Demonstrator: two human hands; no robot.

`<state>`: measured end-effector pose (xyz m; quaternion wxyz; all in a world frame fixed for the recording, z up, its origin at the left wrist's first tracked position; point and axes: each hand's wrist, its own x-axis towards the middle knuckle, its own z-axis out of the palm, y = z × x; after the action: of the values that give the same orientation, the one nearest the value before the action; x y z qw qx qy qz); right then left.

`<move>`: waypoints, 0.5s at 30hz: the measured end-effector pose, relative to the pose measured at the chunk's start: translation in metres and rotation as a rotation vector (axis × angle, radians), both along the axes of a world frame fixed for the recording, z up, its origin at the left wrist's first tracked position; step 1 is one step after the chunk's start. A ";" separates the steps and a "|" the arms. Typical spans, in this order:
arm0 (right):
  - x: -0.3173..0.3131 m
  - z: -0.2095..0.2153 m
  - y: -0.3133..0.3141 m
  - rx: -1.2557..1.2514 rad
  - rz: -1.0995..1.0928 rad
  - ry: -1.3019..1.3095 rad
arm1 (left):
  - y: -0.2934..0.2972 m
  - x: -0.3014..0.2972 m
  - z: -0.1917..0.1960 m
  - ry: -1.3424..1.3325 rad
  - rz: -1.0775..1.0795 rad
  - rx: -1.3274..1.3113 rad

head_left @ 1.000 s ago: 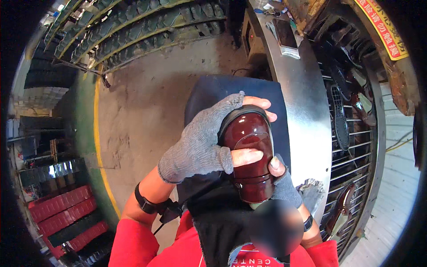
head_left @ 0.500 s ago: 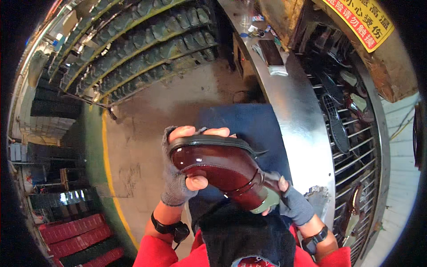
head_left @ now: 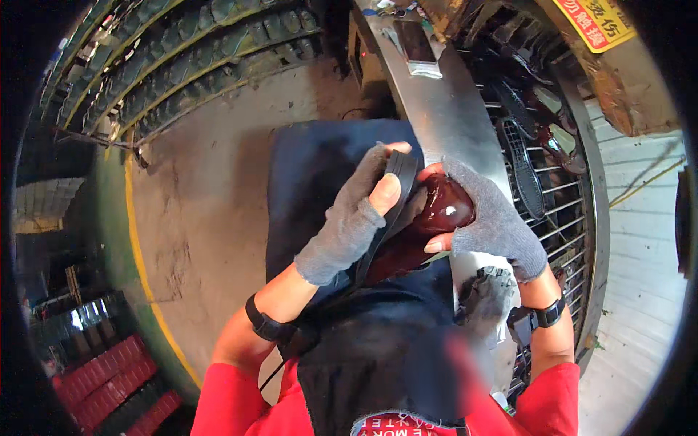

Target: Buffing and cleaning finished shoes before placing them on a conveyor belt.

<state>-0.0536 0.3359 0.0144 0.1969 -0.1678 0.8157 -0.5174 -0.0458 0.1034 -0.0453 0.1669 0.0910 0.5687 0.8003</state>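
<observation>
A black apron (head_left: 349, 363) lies nearest; to its right is a crumpled grey cloth (head_left: 486, 298). Beyond, in the middle, the left hand (head_left: 349, 214) is clamped on a black sole (head_left: 404, 168), its far end apart from the glossy dark-red shoe (head_left: 452, 206), which the right hand (head_left: 483, 211) grips. Farther right stands a barred rack (head_left: 563, 211); beyond, a metal surface (head_left: 443, 116) carries a dark flat device (head_left: 414, 40).

the sole (head_left: 406, 180) is left of the shoe (head_left: 440, 211), the rack (head_left: 599, 240) right of the counter (head_left: 443, 109).
</observation>
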 end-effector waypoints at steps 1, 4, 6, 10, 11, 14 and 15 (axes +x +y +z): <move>-0.001 0.003 -0.004 0.033 0.022 0.020 | -0.003 0.002 0.001 0.055 -0.011 -0.034; 0.002 -0.004 -0.009 0.173 -0.009 0.130 | 0.009 0.008 -0.019 0.160 0.188 -0.136; 0.004 -0.004 -0.016 0.151 -0.029 0.157 | 0.005 0.006 -0.018 0.232 0.203 -0.212; 0.007 -0.003 -0.025 0.117 -0.045 0.251 | -0.003 0.009 -0.007 0.217 0.113 -0.254; 0.007 -0.003 -0.027 0.107 -0.049 0.249 | -0.004 0.011 -0.005 0.218 0.127 -0.270; 0.009 0.001 -0.033 0.143 -0.054 0.273 | -0.005 0.015 -0.001 0.262 0.162 -0.306; 0.011 0.002 -0.035 0.140 -0.053 0.301 | -0.006 0.017 0.000 0.297 0.192 -0.316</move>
<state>-0.0422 0.3006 0.0167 0.0698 -0.2076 0.8742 -0.4335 -0.0289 0.0976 -0.0455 0.0166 0.1262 0.7112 0.6913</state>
